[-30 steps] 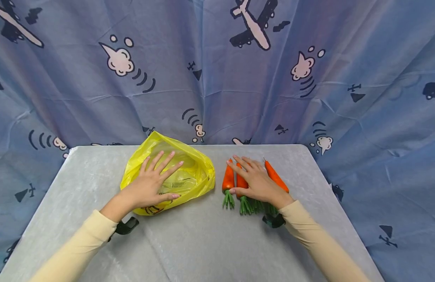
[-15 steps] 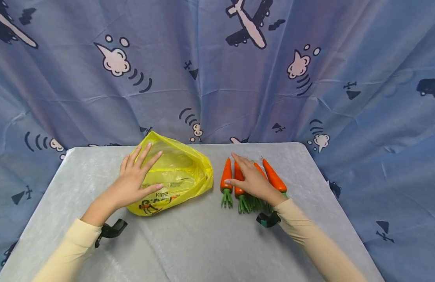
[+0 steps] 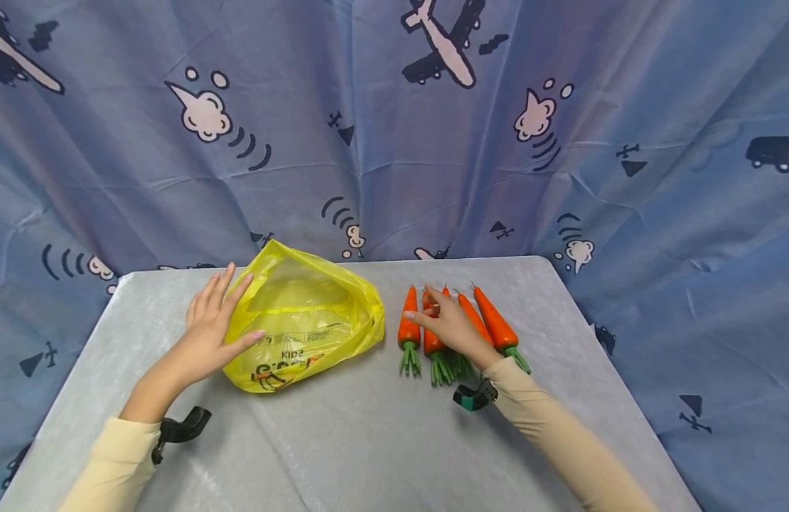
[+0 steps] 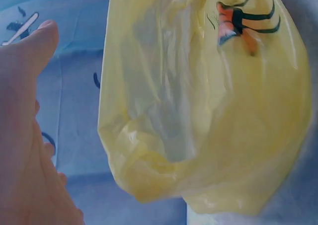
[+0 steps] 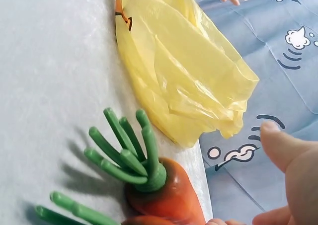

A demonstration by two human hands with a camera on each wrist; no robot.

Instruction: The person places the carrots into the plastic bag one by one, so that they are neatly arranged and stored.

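Orange carrots [image 3: 495, 318] look firm, probably light, grab mid-body. Yellow bag [image 3: 305, 323] seems floppy, pinch its rim [image 3: 324, 264]. Left hand [image 3: 205, 331] spread, empty; right hand [image 3: 455, 327] half-curled, can't tell if gripping.

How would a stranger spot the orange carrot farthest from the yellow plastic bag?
On the pale grey table, find the crumpled yellow plastic bag, then look right to the row of orange carrots. Take the orange carrot with green stalks at the row's far right end. In the head view, it alone has an orange body that the person's right hand leaves completely uncovered.
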